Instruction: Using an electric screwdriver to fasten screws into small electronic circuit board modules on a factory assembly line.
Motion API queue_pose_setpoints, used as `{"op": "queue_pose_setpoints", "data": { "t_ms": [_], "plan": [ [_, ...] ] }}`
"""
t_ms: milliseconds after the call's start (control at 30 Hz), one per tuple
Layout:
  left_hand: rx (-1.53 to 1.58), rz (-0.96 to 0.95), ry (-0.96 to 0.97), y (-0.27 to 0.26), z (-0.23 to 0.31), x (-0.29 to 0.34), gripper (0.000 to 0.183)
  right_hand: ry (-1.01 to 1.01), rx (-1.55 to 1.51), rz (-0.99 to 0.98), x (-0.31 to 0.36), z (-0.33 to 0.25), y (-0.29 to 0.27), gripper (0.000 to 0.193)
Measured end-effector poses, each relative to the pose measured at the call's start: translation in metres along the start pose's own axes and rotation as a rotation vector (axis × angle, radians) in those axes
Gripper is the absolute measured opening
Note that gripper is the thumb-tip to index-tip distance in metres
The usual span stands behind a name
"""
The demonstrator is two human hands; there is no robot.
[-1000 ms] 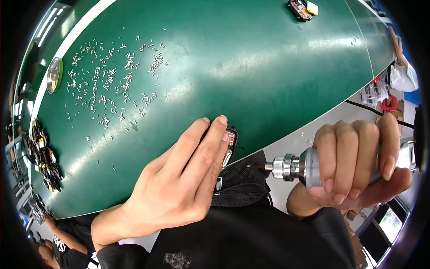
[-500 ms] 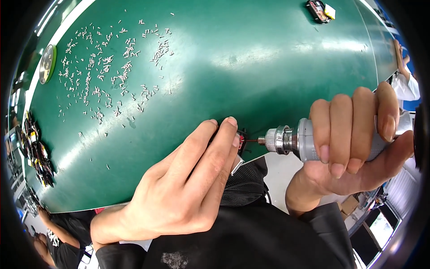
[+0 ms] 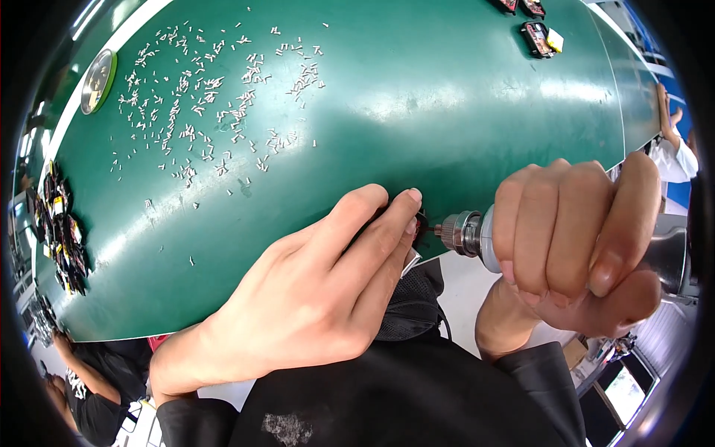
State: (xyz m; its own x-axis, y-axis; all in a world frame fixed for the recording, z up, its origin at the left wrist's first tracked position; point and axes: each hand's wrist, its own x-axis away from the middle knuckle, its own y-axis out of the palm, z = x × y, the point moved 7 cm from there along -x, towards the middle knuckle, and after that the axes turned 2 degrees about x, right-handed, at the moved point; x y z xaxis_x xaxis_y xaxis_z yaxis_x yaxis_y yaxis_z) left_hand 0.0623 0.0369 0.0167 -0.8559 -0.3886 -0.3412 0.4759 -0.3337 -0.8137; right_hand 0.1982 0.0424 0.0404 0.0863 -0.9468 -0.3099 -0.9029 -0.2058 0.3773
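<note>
My right hand is wrapped round a grey electric screwdriver with a ribbed metal collar, held nearly level. Its thin bit points left and meets a small black and red part at the table's near edge. My left hand is closed over that part, pinning it with the fingertips. Most of the part is hidden under the fingers; a pale flat edge sticks out below them. I cannot see the screw or hole at the bit's tip.
Many small silver screws lie scattered over the green table. A round green-rimmed dish stands far left, above a pile of black wired parts. Open black cases lie far right. Other people are at both sides.
The screwdriver has come closer to the part, and less of its bit shows. My view has shifted, so the screws and dish appear higher and further right, and more black cases show.
</note>
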Motion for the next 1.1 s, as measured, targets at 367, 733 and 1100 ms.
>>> {"op": "queue_pose_setpoints", "data": {
  "t_ms": [367, 733, 1100],
  "plan": [
    [-0.007, -0.014, 0.023, -0.010, -0.003, 0.010, 0.032, -0.022, -0.243, -0.168, -0.020, 0.011, 0.016, 0.021],
    [-0.452, 0.510, -0.637, -0.186, -0.079, 0.157, 0.047, -0.216, -0.524, 0.093, 0.006, -0.007, -0.017, 0.026],
    [-0.847, 0.446, -0.825, -0.193, -0.112, 0.208, 0.038, 0.017, -0.558, 0.194, 0.015, 0.053, 0.002, 0.022]
  ]
}}
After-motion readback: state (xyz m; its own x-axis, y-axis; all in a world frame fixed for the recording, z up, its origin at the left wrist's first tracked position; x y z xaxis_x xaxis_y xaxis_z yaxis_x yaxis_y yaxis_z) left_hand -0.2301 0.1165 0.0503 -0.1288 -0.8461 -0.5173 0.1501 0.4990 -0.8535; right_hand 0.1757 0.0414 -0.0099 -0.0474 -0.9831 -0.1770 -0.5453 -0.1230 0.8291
